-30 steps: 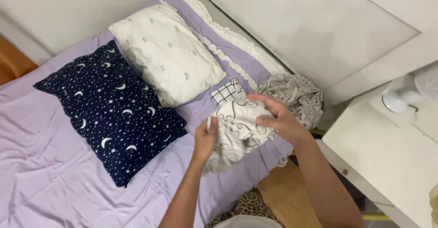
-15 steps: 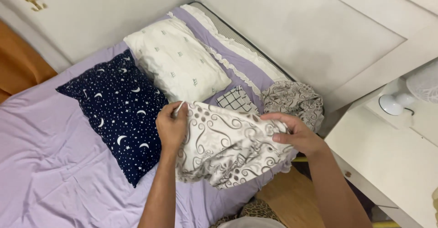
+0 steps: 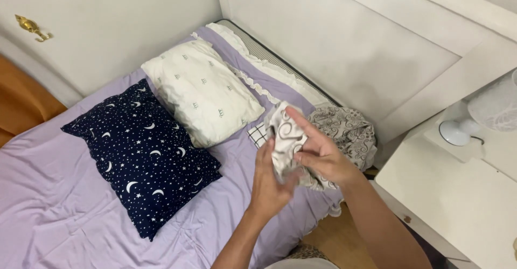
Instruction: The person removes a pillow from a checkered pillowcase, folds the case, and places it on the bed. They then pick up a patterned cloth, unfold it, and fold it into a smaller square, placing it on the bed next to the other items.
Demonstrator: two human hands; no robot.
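Head view: both hands met above the bed (image 3: 64,215) edge. Left hand (image 3: 272,185) and right hand (image 3: 318,153) had fingers closed on a bunched swirl-print cloth (image 3: 285,137), held between them. Navy pillow (image 3: 142,153) and white pillow (image 3: 202,94) lay left; another patterned cloth (image 3: 350,131) just behind.

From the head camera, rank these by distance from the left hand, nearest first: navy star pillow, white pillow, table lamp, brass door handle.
From the left hand:
1. Navy star pillow, just to its left on the bed.
2. White pillow, up and left, near the headboard.
3. Table lamp, far right on the nightstand.
4. Brass door handle, top left corner.
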